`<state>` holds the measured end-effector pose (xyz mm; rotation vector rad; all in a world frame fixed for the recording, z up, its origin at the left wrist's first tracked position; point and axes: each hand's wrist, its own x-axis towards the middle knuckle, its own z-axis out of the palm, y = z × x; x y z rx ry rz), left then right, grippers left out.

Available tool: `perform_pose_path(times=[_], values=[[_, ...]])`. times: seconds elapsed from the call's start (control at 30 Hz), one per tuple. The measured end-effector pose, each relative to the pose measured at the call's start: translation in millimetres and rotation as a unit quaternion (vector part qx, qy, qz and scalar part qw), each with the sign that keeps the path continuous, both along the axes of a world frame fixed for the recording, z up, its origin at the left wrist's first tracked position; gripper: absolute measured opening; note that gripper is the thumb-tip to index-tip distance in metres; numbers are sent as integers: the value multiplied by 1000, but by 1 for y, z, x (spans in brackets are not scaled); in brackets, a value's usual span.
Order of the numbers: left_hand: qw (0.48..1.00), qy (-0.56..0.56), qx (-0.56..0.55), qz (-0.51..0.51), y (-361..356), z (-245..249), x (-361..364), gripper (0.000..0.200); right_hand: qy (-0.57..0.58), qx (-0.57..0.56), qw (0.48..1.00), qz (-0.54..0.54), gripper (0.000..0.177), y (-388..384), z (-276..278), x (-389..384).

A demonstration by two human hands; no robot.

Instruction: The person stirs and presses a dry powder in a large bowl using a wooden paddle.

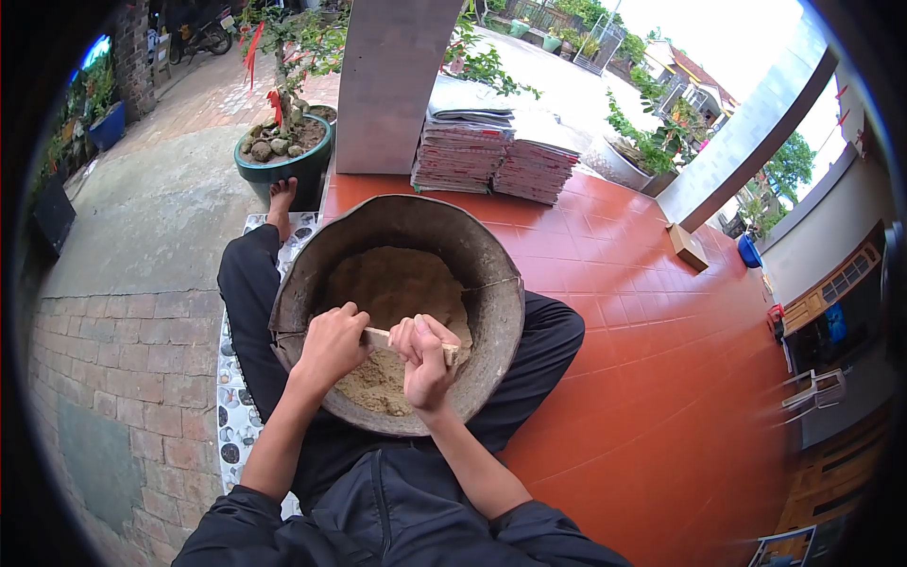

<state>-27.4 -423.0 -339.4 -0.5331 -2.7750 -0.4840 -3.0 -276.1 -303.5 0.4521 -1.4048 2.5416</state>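
— Dark jacket sleeves [397,520] are closest to you, at the bottom of the view. Both forearms reach forward over your lap. You sit at the left edge of the red tiled floor [642,359] with a wide, dented metal basin [501,283] on your lap. It holds a heap of pale brown, sandy powder [397,283].

— Where are my hands?

— Your left hand [331,348] and right hand [425,364] are close together over the near side of the basin. The fingers of each are curled shut around one end of a short pale stick [381,335]. It lies roughly level between them, just above the powder. Both wrists bend downward.

— What could go wrong?

— Neither hand steadies the basin. A hard push on the stick could rock it and spill powder onto your clothes or the floor. The stick looks thin and might snap if bent.

— Anything beyond?

— Stacks of paper [491,156] sit behind the basin beside a grey pillar [392,85], and a potted plant [283,156] stands at the floor's far left corner.
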Motion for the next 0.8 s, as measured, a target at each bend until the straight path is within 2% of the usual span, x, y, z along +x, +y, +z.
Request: perform_pose_path(times=[0.13,0.2,0.27,0.3,0.37,0.47,0.53,0.6,0.63,0.67,0.73,0.8], values=[[997,-57,-41,13,5,-11,5,24,14,-9,1000,18,35,4,-9,8],[998,-52,-41,-5,3,-10,2,23,-26,33,998,42,36,7,-5,11],[989,-118,-47,-80,1,-6,0,21,-46,57,996,47,36,9,3,12],[989,-118,-49,-78,1,-4,2,21,-66,81,993,51,37,9,7,13],[976,-156,-30,-146,4,2,5,24,-75,98,991,56,37,12,13,16],[965,-207,-61,-152,7,6,5,27,-81,147,984,60,38,11,20,20],[965,-206,-43,-157,4,-5,3,27,-80,174,980,60,37,7,27,24],[941,-261,88,-195,4,-17,5,27,-30,273,961,37,37,2,33,28],[932,-261,135,-212,6,-14,9,28,4,310,951,11,34,-1,32,29],[932,-261,135,-212,6,-10,13,28,4,310,951,11,34,-2,31,32],[891,-330,182,-251,7,21,23,30,39,338,940,-14,30,-4,34,39],[883,-342,207,-245,7,19,26,26,49,353,934,-13,27,-4,35,43]])
